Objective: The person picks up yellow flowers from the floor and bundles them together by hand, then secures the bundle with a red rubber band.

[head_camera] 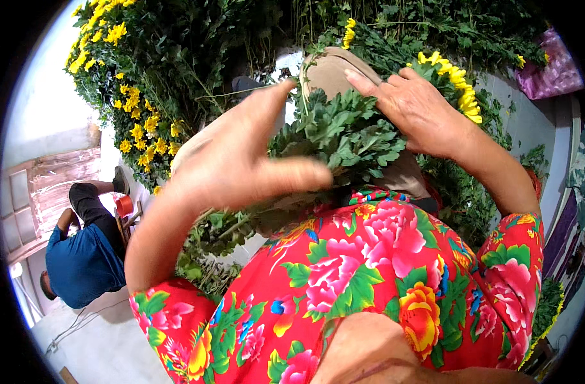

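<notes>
My left hand (244,158) is raised over my lap, blurred by motion, with its thumb and fingers spread and nothing between them. Under and beside it lies a bunch of leafy chrysanthemum stems (343,129) across my lap. At the upper right my right hand (407,105) is beside the bunch, over my beige-trousered knee (331,72), its index finger pointing left and the other fingers curled. Whether those fingers hold a stem is hidden. Yellow chrysanthemum blooms (451,79) show just beyond the right hand.
Large heaps of green stems (215,43) with yellow flowers (146,134) lie ahead and to the left. A pink plastic bag (551,67) is at the upper right. To the left, a person in a blue shirt (86,264) sits near a red container (124,206). Cut foliage (215,240) lies beside me.
</notes>
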`<state>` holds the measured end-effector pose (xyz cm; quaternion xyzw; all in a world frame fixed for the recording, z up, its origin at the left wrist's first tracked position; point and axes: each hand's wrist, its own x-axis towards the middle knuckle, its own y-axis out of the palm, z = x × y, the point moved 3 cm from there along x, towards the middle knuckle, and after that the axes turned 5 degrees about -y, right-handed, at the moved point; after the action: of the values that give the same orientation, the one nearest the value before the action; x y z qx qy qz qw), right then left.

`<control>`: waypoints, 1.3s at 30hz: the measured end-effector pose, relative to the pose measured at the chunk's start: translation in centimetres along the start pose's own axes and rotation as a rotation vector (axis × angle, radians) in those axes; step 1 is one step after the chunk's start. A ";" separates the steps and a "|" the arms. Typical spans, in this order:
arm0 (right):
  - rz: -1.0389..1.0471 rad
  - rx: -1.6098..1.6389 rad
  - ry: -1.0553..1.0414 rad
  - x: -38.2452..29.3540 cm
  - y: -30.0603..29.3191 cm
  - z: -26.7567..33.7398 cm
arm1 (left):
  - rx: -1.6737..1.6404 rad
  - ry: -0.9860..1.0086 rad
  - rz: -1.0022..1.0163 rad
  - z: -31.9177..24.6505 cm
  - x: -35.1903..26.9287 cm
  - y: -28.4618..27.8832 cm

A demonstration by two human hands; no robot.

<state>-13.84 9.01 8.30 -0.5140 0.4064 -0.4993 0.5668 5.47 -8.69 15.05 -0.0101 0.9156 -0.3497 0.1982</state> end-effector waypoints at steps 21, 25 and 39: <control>-0.321 -0.126 -0.096 -0.5 0.1 -1.1 | 0.477 -0.230 -0.433 1.6 0.9 10.1; -0.324 -0.207 -0.180 0.2 -2.2 -0.7 | 0.489 -0.307 -0.530 1.0 -0.6 9.0; -0.600 0.131 0.984 -21.5 5.2 -4.9 | 0.322 -0.306 -0.428 3.4 2.1 9.6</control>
<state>-21.53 29.15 1.32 -0.2782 0.4270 -0.8423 0.1755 6.00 -3.96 5.80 -0.2235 0.7849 -0.5187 0.2549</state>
